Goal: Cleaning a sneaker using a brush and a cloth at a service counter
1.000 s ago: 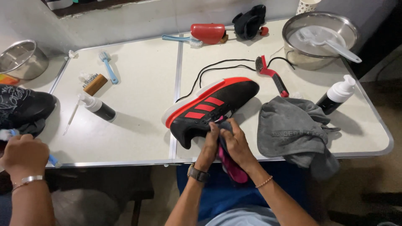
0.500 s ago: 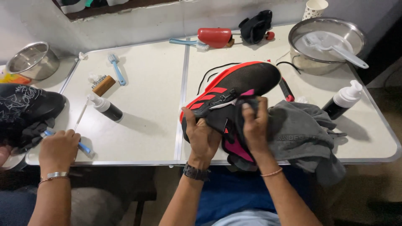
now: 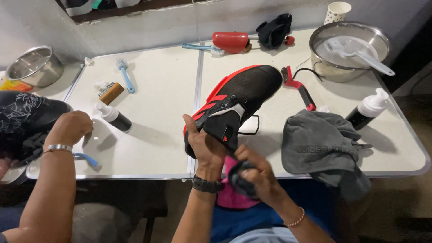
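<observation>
My left hand [image 3: 203, 146] grips the heel of a black shoe with red stripes and red sole edge [image 3: 240, 96], held tilted above the white table [image 3: 153, 81]. Below the table edge, my right hand [image 3: 254, 177] is closed on the dark end of a pink insole [image 3: 229, 193] that is out of the shoe. A black lace [image 3: 252, 130] lies on the table under the shoe.
A grey towel [image 3: 321, 144] lies right of the shoe, with a red brush [image 3: 299, 87], a foam bottle [image 3: 366, 108] and a steel pan [image 3: 348, 45] beyond. Another person's hand [image 3: 69, 128] works at a black shoe [image 3: 24, 117] on the left; a second bottle [image 3: 112, 117] and brushes lie nearby.
My right hand has pulled the pink insole down out of the shoe, below the table edge. The shoe shifted left. The other person's hand rose toward the black shoe.
</observation>
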